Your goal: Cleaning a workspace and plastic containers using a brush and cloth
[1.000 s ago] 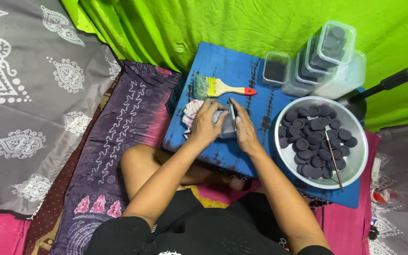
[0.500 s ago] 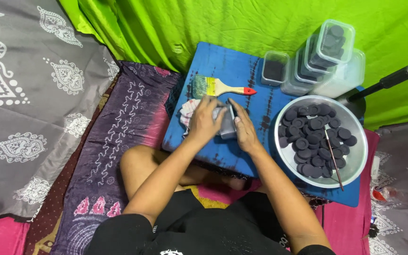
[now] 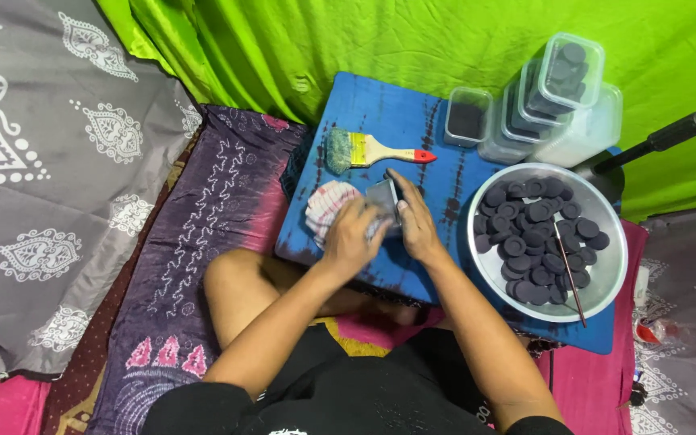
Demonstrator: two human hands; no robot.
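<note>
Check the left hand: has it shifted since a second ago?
Yes, slightly. The left hand slid down and back toward the person, away from the paintbrush, and now covers less of the small metal block.

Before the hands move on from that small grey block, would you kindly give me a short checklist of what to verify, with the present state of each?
1. Small grey metal block held from both sides: ok; left hand and right hand both rest on it.
2. Grip firmness: cannot tell; the fingers hide the contact.
3. Striped white and pink cloth within reach: ok, beside the left hand.
4. Yellow-handled paintbrush with red tip out of the way: ok, lying flat beyond the hands.
5. Round metal bowl of dark round discs steady: ok, flat on the blue wooden board, thin stick inside.
6. Block's surface condition: cannot tell.
</note>
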